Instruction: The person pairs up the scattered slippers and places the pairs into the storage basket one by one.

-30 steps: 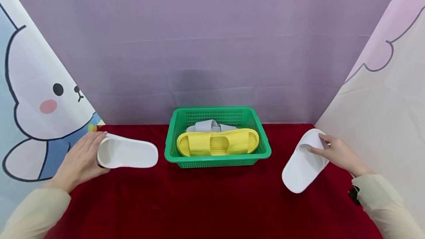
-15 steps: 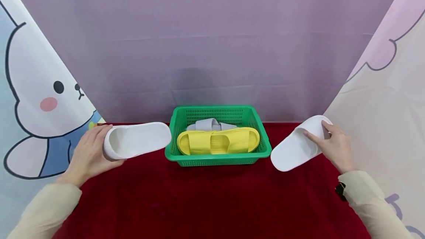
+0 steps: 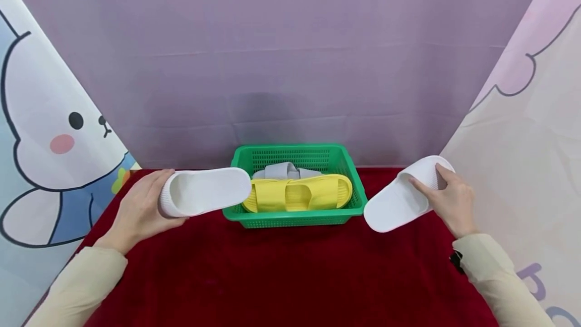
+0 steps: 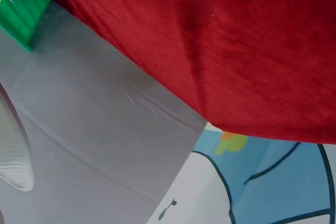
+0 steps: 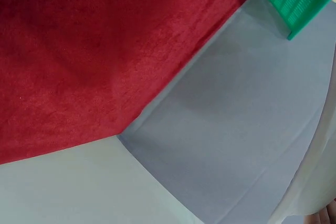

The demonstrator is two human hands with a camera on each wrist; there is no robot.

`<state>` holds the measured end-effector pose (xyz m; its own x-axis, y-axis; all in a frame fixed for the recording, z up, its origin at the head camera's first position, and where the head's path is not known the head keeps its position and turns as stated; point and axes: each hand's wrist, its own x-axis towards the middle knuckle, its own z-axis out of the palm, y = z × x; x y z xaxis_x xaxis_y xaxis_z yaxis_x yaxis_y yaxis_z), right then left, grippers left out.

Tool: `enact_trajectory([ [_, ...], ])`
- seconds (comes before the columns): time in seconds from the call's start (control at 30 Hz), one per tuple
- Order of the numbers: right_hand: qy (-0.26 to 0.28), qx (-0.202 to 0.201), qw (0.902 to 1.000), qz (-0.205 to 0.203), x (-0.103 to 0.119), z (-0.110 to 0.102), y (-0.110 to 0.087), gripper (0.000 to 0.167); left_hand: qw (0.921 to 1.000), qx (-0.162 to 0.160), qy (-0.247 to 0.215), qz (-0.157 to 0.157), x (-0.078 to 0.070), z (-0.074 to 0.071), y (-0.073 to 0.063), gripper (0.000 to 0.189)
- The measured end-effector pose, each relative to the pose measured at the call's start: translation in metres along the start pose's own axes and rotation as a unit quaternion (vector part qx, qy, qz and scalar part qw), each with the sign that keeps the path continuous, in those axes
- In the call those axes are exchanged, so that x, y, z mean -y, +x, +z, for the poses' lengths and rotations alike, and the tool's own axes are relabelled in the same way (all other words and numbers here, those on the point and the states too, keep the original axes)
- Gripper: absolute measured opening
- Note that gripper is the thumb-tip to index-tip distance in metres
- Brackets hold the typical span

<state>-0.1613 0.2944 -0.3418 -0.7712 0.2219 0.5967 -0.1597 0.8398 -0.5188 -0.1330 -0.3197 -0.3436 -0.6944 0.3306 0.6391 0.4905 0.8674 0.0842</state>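
Observation:
My left hand (image 3: 144, 210) grips a white slipper (image 3: 213, 191) by its strap end; the sole points right and overlaps the left rim of the green basket (image 3: 295, 220) in the head view. On the other side my right hand (image 3: 454, 201) pinches a second white slipper (image 3: 399, 201) at its strap, thumb on top, with the heel angled down-left close to the basket's right rim. Inside the basket lie yellow slippers (image 3: 272, 196) in front and grey slippers (image 3: 280, 170) behind them. The wrist views catch only an edge of each white slipper.
Dark red cloth (image 3: 290, 276) covers the table. Behind the basket hangs a purple-grey curtain (image 3: 290, 64). A cartoon-printed panel (image 3: 41, 140) stands at the left, and a pale printed panel (image 3: 531, 165) at the right.
Both white slippers have moved inward toward the basket and rotated, the left one rightward and the right one leftward and upward. The basket and the slippers in it stay put.

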Motion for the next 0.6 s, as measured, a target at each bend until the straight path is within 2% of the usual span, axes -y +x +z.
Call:
enact_trajectory([
  [0.2, 0.009, -0.014, 0.9996, 0.024, 0.001, -0.003, 0.001, 0.07, 0.9994, -0.016, 0.003, 0.03, -0.006, 0.007, 0.007, 0.104],
  [0.37, 0.008, -0.034, 0.9993, 0.017, 0.0, -0.003, 0.001, 0.067, 0.9981, -0.03, -0.005, 0.053, -0.011, 0.012, 0.014, 0.105],
  [0.6, 0.008, -0.066, 0.9978, 0.0, 0.003, -0.003, 0.002, 0.063, 0.9972, -0.023, -0.007, 0.071, -0.019, 0.019, 0.022, 0.105],
])
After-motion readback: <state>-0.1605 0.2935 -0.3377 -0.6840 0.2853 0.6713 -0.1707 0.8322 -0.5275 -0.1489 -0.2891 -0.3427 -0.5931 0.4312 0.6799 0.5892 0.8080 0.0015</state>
